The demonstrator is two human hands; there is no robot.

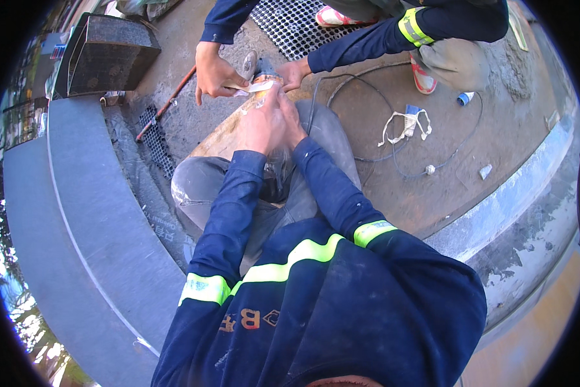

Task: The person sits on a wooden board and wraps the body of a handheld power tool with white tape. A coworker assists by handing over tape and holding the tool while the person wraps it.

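My left hand [259, 127] and my right hand [292, 120] come together above my lap, fingers closed and somewhat blurred. They meet at the near end of a small orange-and-white object [267, 80], whose kind I cannot make out. What my fingertips grip is hidden. Across from me, a co-worker's hand [217, 72] pinches a white strip [259, 86] that lies against this object. The co-worker's other hand [294, 73] holds its far side, by a dark blue part. Below my hands, a tan wooden board [220, 133] slants past my knee.
A black cable [335, 97] loops to the right, near a blue plug [465, 98] and a pouch with white strings [409, 122]. A reddish rod [167, 103] and black mesh [157, 138] lie left. A dark metal box [112, 55] stands behind; grey panels [90, 193] flank me.
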